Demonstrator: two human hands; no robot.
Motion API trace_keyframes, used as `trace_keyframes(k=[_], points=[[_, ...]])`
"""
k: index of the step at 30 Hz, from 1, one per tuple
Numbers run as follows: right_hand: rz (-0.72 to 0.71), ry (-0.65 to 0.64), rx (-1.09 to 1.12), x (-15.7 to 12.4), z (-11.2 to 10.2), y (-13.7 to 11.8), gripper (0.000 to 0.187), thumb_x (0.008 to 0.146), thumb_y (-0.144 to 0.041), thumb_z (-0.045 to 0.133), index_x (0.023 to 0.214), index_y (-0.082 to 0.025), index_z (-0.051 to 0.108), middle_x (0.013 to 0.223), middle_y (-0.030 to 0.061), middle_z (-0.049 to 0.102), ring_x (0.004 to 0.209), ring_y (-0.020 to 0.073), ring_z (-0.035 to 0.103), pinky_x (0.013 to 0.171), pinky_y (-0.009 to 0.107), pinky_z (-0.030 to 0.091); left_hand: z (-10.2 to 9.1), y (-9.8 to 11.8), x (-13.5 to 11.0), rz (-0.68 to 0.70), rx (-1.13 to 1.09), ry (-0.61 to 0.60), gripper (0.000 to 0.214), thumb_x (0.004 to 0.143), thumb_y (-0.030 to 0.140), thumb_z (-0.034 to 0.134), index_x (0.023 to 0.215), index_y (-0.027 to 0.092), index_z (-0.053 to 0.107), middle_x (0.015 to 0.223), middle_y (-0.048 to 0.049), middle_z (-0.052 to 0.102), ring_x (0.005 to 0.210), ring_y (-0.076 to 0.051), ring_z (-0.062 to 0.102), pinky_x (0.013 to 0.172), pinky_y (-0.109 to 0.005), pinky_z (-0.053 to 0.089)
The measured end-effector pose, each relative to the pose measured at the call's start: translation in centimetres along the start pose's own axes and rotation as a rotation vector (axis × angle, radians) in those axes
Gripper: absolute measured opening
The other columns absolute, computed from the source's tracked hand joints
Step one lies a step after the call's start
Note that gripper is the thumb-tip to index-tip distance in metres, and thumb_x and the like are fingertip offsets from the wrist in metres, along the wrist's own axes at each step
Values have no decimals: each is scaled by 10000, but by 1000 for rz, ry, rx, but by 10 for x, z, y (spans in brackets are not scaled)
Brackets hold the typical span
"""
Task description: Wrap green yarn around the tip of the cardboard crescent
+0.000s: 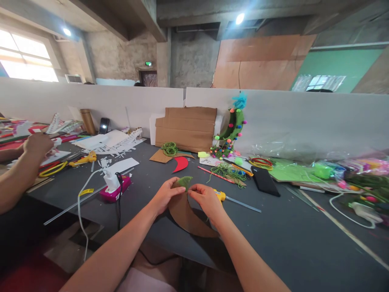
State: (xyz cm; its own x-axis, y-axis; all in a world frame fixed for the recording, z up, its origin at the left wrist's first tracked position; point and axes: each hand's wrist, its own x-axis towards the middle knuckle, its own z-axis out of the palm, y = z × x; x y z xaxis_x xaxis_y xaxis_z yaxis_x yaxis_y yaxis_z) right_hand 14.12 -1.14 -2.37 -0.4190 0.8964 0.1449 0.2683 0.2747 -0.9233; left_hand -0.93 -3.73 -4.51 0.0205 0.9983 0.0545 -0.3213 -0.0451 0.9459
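My left fingers [180, 190] grasped one green-tipped cardboard crescent [184, 215]; what my right fingers [197, 188] pinched was indistinct.

Of the person, one left hand [166, 196] and one right hand [209, 201] are counted. Three crescents are seen: one brown crescent [190, 219], one red crescent [181, 164] and one decorated crescent [240, 118], whose small balls [229, 140] are too many to be counted exactly. Near the middle, two heaps of green yarn [169, 149] [232, 172] are found. Also counted are two yellow glue guns [86, 159] [220, 196], two pairs of scissors [54, 168] [260, 163], one black phone lying flat [266, 181], one brown flask [88, 121] and one magenta power strip [114, 191]. Overhead, two lit lamps [240, 18] [66, 31] are noticed.
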Motion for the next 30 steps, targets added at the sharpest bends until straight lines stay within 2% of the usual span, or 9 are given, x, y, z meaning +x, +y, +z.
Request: trace_keyframes(k=[8,12,18,23,26,30], points=[[-10,-6,23,3,1,6,105,687,-244,536,620,-185,592,526,-43,478,514,116,398,498,232,277,-1,-2,0,-1,42,21,224,600,215,716,754,171,560,630,46,591,544,-107,540,552,-217,384],[-16,-9,46,4,2,6,104,688,-253,549,617,-188,590,518,-45,481,512,114,397,499,231,276,-1,-1,0,-10,0,0,247,601,192,707,791,176,549,650,41,598,552,-111,554,548,-214,390],[-9,-69,117,2,2,1,117,685,-291,565,620,-195,576,479,-63,399,456,90,307,444,216,217,-2,1,1,-13,-93,-19,234,589,159,705,759,171,545,640,44,590,535,-95,545,549,-205,397],[28,-128,199,1,5,1,168,720,-358,530,666,-201,553,440,-86,312,396,74,245,400,208,188,-4,-1,2,-32,-170,-55,259,599,169,699,822,177,566,676,33,595,554,-102,552,577,-225,411],[29,-113,221,1,6,3,167,717,-363,529,665,-204,536,441,-91,295,394,75,235,396,209,180,-2,-2,1,-35,-191,-75,298,611,152,701,879,200,582,742,25,619,611,-112,569,625,-238,420],[-5,-45,195,1,2,2,167,726,-358,526,680,-203,566,468,-77,358,427,89,292,426,217,225,2,-3,0,-35,-196,-67,400,671,168,682,1050,255,588,969,5,639,807,-135,587,754,-248,414]])
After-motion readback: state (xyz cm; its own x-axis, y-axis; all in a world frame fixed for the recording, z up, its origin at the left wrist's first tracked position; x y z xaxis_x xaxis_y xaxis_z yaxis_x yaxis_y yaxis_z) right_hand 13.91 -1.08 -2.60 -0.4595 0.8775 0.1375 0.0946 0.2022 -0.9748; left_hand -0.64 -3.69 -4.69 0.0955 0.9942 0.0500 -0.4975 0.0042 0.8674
